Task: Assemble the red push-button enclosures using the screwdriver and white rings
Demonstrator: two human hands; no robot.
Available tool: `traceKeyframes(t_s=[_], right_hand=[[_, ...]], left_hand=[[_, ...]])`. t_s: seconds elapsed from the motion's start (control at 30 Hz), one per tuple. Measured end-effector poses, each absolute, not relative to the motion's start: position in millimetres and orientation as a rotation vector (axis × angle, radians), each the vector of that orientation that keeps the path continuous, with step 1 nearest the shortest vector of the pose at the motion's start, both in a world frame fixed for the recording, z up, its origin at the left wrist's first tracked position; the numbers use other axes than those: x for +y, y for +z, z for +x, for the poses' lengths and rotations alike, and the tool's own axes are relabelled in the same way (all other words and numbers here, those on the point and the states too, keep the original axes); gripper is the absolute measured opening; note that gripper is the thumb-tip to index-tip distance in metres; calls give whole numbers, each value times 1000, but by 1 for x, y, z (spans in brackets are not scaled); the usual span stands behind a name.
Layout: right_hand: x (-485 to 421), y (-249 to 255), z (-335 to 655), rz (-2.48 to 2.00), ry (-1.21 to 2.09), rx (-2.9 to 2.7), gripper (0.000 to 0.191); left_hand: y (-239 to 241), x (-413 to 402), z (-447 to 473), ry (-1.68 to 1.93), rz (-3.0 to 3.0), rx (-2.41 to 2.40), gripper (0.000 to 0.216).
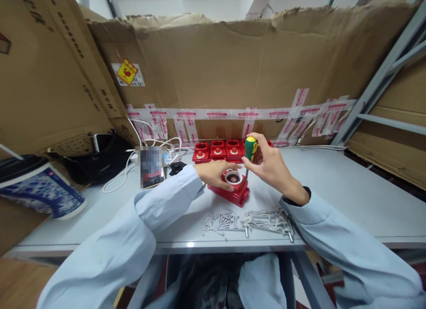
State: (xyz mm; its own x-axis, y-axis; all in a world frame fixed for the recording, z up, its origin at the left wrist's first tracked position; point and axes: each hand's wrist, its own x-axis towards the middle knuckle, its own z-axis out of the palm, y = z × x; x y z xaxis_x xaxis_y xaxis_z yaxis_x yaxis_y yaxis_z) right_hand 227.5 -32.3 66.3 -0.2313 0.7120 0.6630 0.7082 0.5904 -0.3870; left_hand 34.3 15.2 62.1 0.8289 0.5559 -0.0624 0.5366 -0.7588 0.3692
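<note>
Apparently mid-job, centre frame: right hand [273, 166] grips screwdriver [250, 150] at red box [229, 193], left hand [215, 172] clasping its top; loose screws [226, 219], lower centre, seemingly unused.

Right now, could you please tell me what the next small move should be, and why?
Probably a gentle turn of the screwdriver by the right hand: its shaft points down at one end of the near red box, and the left hand seems to steady that box. Whether the tip is seated is too small to tell.
</note>
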Motion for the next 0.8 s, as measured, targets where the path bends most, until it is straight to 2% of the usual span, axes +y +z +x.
traceKeyframes(t_s=[0.13,0.3,0.4,0.47,0.57,0.63,0.73,0.8], right_hand=[[-35,75,230,-1174,1,-2011,49],[-37,94,225,-1414,-217,-2051,39],[-33,103,219,-1516,-484,-1986,36],[-30,108,216,-1528,-546,-1975,40],[-26,115,219,-1437,-472,-2078,37],[-25,123,223,-1340,-370,-2198,28],[-26,138,230,-1146,11,-2452,6],[-28,146,231,-1041,276,-2576,13]], left_hand=[[50,11,45,162,2611,804,79],[39,9,53,5,2654,859,58],[37,10,52,30,2669,849,56],[37,12,51,38,2670,837,57],[37,12,51,32,2669,833,57],[39,11,53,21,2658,837,57],[41,11,53,5,2643,849,58],[40,12,52,0,2637,855,59]])
